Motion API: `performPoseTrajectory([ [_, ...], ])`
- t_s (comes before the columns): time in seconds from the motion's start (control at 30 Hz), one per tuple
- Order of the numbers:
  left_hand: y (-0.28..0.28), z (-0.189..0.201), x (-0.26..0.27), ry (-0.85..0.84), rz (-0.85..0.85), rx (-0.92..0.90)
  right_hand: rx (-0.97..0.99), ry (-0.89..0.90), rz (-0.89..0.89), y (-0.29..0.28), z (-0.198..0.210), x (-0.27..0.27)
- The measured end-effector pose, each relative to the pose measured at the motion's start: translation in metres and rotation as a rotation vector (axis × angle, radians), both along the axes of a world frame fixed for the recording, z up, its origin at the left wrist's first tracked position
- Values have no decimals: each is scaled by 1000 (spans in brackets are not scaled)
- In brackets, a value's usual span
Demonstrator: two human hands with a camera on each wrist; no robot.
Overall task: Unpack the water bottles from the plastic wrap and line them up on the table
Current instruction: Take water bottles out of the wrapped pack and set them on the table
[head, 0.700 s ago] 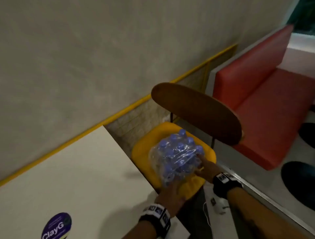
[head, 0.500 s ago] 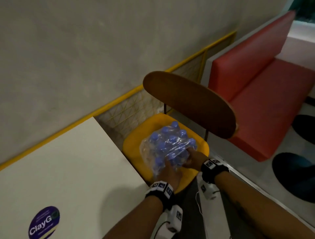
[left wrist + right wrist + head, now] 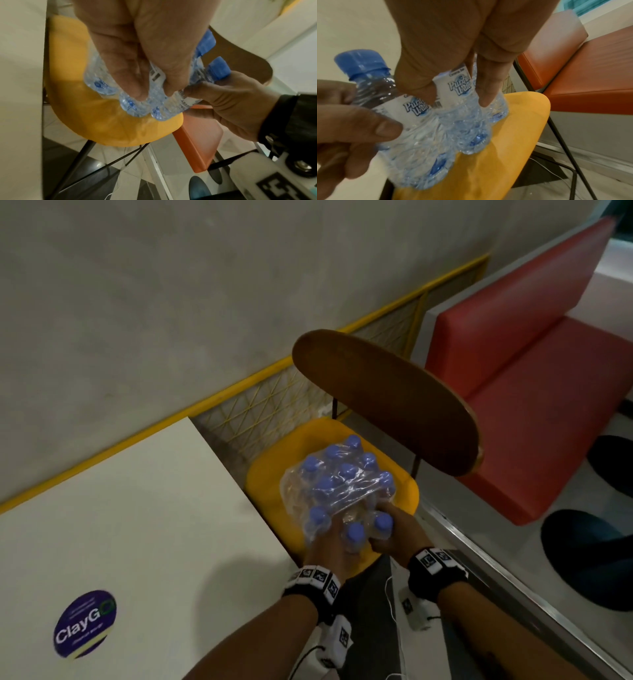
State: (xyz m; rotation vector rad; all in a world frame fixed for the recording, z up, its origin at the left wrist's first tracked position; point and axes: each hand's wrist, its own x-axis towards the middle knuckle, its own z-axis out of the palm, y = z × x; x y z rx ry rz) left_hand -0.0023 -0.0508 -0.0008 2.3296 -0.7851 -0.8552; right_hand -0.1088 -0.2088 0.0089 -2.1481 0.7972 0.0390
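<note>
A pack of water bottles, with several blue caps under clear plastic wrap, hangs tilted over the yellow chair seat. My left hand grips the pack's near left side, with the fingers curled over the wrapped bottles. My right hand grips the near right corner, and its fingers press between two labelled bottles. The white table lies to the left with no bottles on it. In the wrist views the bottle bases show above the seat.
A brown wooden chair back stands just behind the pack. A red bench is at the right, and a yellow rail with mesh runs along the grey wall. A round purple sticker sits on the table's near left.
Both hands have closed round the near end of the pack. The pack has come up off the seat, toward me, tilting.
</note>
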Motion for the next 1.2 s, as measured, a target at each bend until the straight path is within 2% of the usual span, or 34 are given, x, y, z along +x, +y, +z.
performPoseTrajectory([
  [0.13,53,20,13,-37,-138,0,-1,-37,43,44,14,-11],
  [0.27,144,23,34,-115,-63,61,9,9,254,111,17,9],
  [0.33,203,15,45,-87,23,58,-31,17,387,152,11,31],
  [0.5,367,0,71,-69,392,59,50,-2,655,282,-6,104],
  [0.6,455,2,83,-81,569,72,134,-25,757,358,-2,148],
  [0.73,547,1,102,-78,767,77,117,-13,836,453,-6,202],
  [0.83,593,-9,116,-69,858,76,146,-22,848,510,-12,231],
  [0.97,628,-18,133,-43,881,70,94,5,879,567,-16,256],
  [1.2,654,-32,157,10,915,25,6,19,842,621,-34,280],
])
